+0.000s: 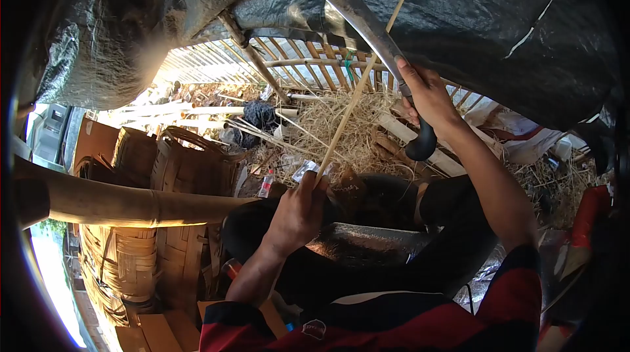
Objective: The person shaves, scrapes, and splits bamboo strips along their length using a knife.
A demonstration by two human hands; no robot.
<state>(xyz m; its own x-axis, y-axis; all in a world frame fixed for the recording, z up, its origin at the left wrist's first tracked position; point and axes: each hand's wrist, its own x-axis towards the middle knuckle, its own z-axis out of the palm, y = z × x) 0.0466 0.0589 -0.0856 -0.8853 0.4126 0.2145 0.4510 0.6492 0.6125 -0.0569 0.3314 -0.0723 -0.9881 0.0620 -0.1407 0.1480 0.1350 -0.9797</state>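
My left hand (298, 214) is closed around the lower end of a long, thin bamboo strip (354, 98), which slants up and to the right. A large knife (357, 14) with a broad, worn blade and a dark curved handle is in my right hand (425, 99), its fingers wrapped near the handle's upper part. The blade points up and to the left and crosses the strip above my hands. Whether its edge touches the strip, I cannot tell.
Woven bamboo baskets (125, 260) stand at the left beneath a thick bamboo pole (151, 207). Shavings (361, 129) cover the ground ahead, before a slatted bamboo fence (315, 66). Dark plastic sheeting (472, 17) hangs overhead. A small bottle (266, 183) stands near my knee.
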